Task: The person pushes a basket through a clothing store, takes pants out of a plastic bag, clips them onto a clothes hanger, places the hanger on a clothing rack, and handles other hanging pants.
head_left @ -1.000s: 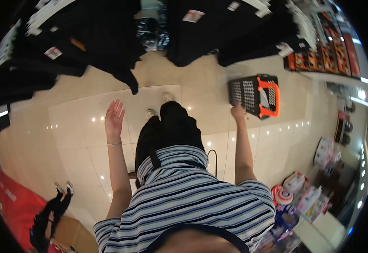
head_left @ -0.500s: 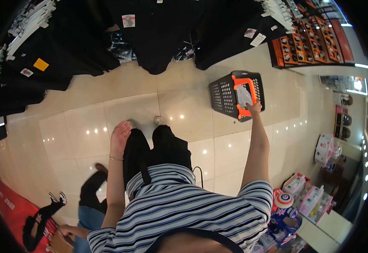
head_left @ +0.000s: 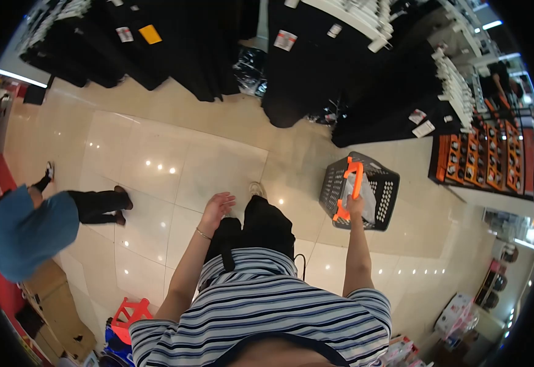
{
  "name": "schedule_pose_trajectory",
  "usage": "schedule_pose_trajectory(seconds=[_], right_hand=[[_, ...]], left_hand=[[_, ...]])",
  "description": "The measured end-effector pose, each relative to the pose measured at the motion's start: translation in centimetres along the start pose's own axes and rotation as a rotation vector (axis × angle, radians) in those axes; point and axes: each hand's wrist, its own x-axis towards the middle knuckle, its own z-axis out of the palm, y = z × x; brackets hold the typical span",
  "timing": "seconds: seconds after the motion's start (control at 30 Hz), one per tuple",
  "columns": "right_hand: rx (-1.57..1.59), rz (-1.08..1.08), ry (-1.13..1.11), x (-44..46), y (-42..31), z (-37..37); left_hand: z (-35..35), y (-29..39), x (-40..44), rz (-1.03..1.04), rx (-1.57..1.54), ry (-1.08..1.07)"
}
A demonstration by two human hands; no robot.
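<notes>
My right hand point(head_left: 355, 204) is closed around the orange handle point(head_left: 357, 177) of a dark grey shopping basket point(head_left: 389, 189) with round holes in its sides. A crumpled whitish plastic bag or sheet point(head_left: 368, 205) lies inside the basket, partly hidden by the handle and my hand. My left hand point(head_left: 218, 207) hangs in front of my left leg with its fingers loosely extended, holding nothing. A thin bracelet point(head_left: 204, 234) circles that wrist.
Black garments point(head_left: 325, 61) hang on white hangers along the far side. An orange display rack point(head_left: 484, 160) stands at the right. A person in a blue top point(head_left: 34, 223) is at the left, near cardboard boxes point(head_left: 56, 300) and a red plastic stool point(head_left: 131, 315). The tiled floor point(head_left: 218, 162) is shiny.
My view has turned, and the garments and rack sit further right. The basket's handle has tilted in my right hand. The person in blue now shows more fully at the left.
</notes>
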Motion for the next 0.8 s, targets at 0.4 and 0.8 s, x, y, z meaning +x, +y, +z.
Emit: schedule_pose_trajectory(seconds=[0.4,0.8], right_hand=[[0.124,-0.213,-0.339,-17.5,-14.1,9.1],[-0.132,-0.729,-0.839,-33.7,-28.3,16.3]], left_hand=[[-9.5,-1.4,-6.1,0.133,0.303,0.113],[-10.1,2.4,-11.5,1.260,1.547,0.249]])
